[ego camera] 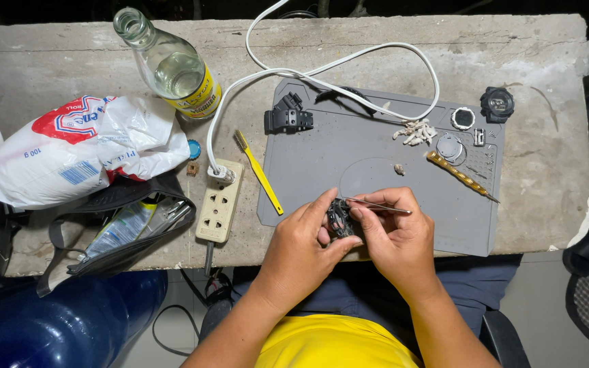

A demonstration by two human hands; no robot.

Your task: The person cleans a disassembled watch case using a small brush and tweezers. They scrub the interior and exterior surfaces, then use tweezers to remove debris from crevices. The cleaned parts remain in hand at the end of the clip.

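Low in the frame's centre, your left hand [301, 242] grips the black watch case [339, 221] while your right hand [393, 235] pinches tweezers [380, 205] at it, probably picking inside; next calls for steadiness.

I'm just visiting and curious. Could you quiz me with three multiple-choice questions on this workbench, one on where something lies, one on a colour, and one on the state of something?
1. Where does the toothbrush lie?
A. inside the black bag
B. across the left edge of the grey mat, beside the power strip
C. on the person's lap

2. What colour is the toothbrush handle?
A. yellow
B. red
C. white

3. What state is the glass bottle in?
A. capped and full
B. lying empty on its side
C. open, partly filled with clear liquid

Answers: 1 B, its handle crosses the mat's edge next to the strip. 2 A, the handle is plainly yellow. 3 C, the neck has no cap and liquid shows inside.
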